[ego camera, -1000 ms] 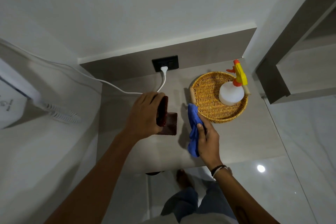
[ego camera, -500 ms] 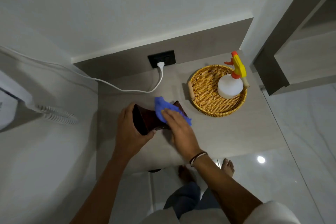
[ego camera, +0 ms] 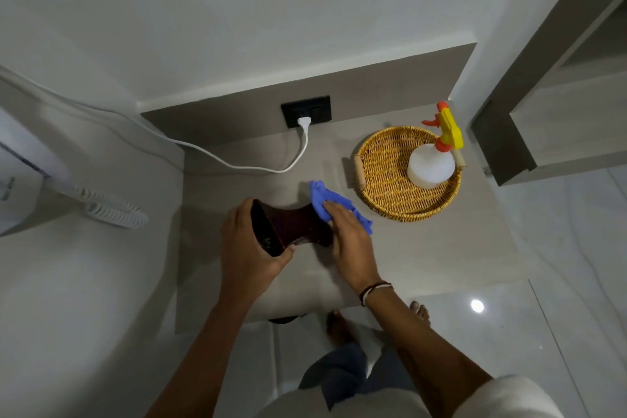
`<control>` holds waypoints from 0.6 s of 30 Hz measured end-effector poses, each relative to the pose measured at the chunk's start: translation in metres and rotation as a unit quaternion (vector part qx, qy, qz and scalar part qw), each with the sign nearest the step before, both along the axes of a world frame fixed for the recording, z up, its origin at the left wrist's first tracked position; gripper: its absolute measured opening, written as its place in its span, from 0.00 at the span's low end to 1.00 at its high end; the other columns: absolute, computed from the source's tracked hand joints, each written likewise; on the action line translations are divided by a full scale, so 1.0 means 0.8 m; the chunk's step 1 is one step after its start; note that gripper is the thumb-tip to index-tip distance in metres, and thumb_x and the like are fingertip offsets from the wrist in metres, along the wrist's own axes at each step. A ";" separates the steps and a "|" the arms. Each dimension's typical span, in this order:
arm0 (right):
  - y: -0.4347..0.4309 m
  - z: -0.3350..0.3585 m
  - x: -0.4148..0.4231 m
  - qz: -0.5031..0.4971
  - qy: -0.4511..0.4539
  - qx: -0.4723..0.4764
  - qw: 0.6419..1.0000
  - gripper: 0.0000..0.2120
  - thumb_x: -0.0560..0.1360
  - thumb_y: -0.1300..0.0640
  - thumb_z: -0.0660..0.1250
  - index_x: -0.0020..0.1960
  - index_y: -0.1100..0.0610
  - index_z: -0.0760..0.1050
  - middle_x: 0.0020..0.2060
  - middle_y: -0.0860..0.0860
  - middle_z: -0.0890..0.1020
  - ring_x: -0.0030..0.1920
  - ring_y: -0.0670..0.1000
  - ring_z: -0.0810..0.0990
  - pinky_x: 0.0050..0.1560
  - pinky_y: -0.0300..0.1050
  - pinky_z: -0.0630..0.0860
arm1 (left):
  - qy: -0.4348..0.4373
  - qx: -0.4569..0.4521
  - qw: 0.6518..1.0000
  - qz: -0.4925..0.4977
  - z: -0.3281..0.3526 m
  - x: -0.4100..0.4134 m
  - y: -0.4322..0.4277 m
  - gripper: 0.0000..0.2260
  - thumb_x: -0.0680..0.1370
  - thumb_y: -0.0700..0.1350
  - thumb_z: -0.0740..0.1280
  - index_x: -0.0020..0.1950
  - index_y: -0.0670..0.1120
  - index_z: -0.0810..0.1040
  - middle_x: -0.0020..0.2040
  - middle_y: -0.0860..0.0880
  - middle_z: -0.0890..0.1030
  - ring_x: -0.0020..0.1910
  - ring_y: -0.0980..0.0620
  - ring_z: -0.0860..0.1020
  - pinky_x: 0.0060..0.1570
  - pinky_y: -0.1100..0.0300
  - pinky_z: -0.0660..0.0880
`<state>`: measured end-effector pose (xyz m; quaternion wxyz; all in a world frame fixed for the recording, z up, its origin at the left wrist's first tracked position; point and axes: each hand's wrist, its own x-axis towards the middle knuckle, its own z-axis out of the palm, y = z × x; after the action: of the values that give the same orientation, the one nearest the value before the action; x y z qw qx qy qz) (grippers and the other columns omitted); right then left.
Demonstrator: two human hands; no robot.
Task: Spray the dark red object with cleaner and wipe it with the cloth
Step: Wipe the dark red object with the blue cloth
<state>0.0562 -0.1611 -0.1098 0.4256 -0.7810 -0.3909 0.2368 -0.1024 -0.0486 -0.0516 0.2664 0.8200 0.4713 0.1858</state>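
The dark red object (ego camera: 291, 226) is glossy and waisted, lying on its side over the grey ledge (ego camera: 424, 248). My left hand (ego camera: 247, 248) grips its wide left end. My right hand (ego camera: 346, 234) presses a blue cloth (ego camera: 325, 202) against its right end. The white spray bottle (ego camera: 431, 164) with a yellow and orange trigger head stands in the round wicker tray (ego camera: 380, 176) to the right, apart from both hands.
A white cable (ego camera: 237, 164) runs across the back of the ledge from a black wall socket (ego camera: 306, 110). A white device with a coiled cord (ego camera: 108, 209) sits on the left. A grey shelf unit (ego camera: 559, 112) stands at right. My bare feet are below the ledge edge.
The dark red object went from upright in my left hand to lying on its side. My right hand brought the cloth onto it, then slid it towards the object's right end.
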 end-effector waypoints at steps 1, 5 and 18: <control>0.009 0.009 -0.012 -0.004 0.006 0.024 1.000 0.24 0.81 0.74 0.62 0.76 0.63 0.74 0.75 0.60 0.77 0.77 0.59 0.74 0.78 0.60 0.71 | 0.003 -0.001 1.000 -0.007 -0.001 0.005 0.003 0.43 0.61 0.49 0.86 0.70 0.44 0.71 0.62 0.44 0.77 0.63 0.41 0.76 0.61 0.48 0.76; 0.018 0.021 -0.073 0.077 -0.059 0.173 0.980 0.22 0.84 0.68 0.62 0.78 0.61 0.72 0.75 0.58 0.77 0.78 0.52 0.74 0.81 0.46 0.68 | 0.008 0.000 1.000 -0.026 -0.005 0.004 0.018 0.28 0.64 0.47 0.82 0.59 0.46 0.74 0.54 0.44 0.81 0.53 0.43 0.81 0.56 0.40 0.80; 0.015 -0.020 0.021 -0.261 0.260 0.005 0.930 0.17 0.87 0.66 0.57 0.73 0.62 0.76 0.68 0.59 0.82 0.68 0.60 0.80 0.73 0.50 0.74 | -0.075 -0.124 0.984 0.099 0.002 0.017 0.034 0.53 0.59 0.69 0.80 0.80 0.55 0.66 0.75 0.52 0.74 0.74 0.52 0.73 0.74 0.48 0.72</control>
<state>0.0733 -0.1492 -0.1255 0.5631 -0.7643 -0.0504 0.3101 -0.0892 -0.0216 -0.0503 0.3809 0.7134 0.5484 0.2126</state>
